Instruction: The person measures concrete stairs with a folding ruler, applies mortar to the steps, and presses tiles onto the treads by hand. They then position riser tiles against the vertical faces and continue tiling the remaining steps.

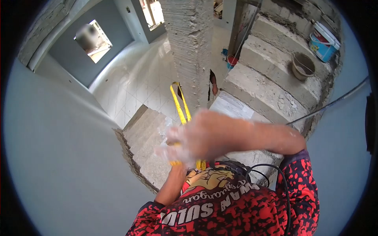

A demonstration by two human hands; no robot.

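A yellow band (181, 105), probably a measuring tape's blade, rises in a narrow loop in front of the concrete pillar. Its lower parts show again below my hands, near my shirt. My right hand (204, 133) reaches across from the right, closed around the band and smeared by motion. Partly behind it, my left hand (170, 152) looks whitened with dust and also appears closed on the band. The two hands overlap, so the finger positions are partly hidden.
Rough concrete steps (271, 74) climb at the right, bearing a mortar bucket (303, 66) and a blue-and-white paint pail (324, 42). More steps (147, 131) descend at left towards a tiled floor (138, 74). Beside the pillar (191, 47) shows another person's hand (214, 89). A cable (334, 100) crosses at right.
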